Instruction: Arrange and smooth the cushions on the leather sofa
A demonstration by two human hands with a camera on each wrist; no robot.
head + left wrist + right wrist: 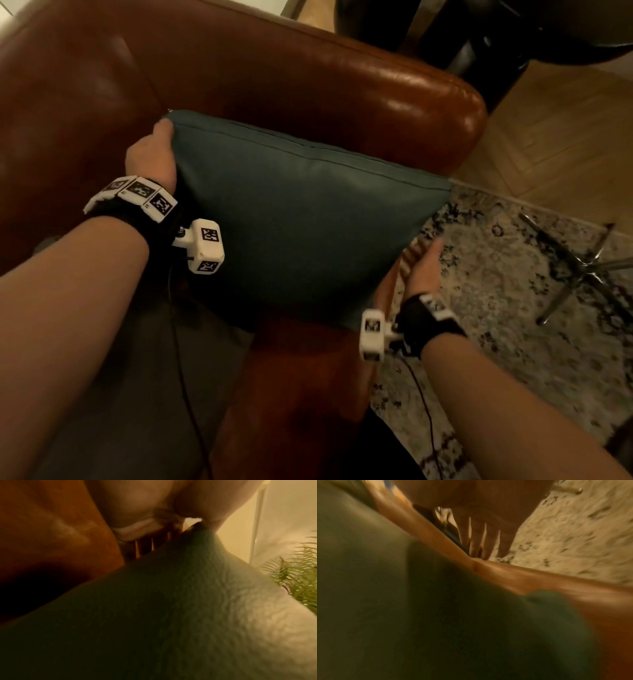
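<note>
One teal cushion [301, 219] stands against the armrest of the brown leather sofa [342, 78], leaning on the sofa's back corner; no brand or readable writing shows on it, and the only printed marks are the black-and-white square codes on the two wrist bands. The left hand [150, 154] has its grip closed around the cushion's upper left corner, thumb in front and fingers behind. The right hand [423, 265] lies at the cushion's lower right edge with fingers straight, holding nothing, above one speckled rug [496, 291] beside the sofa.
</note>
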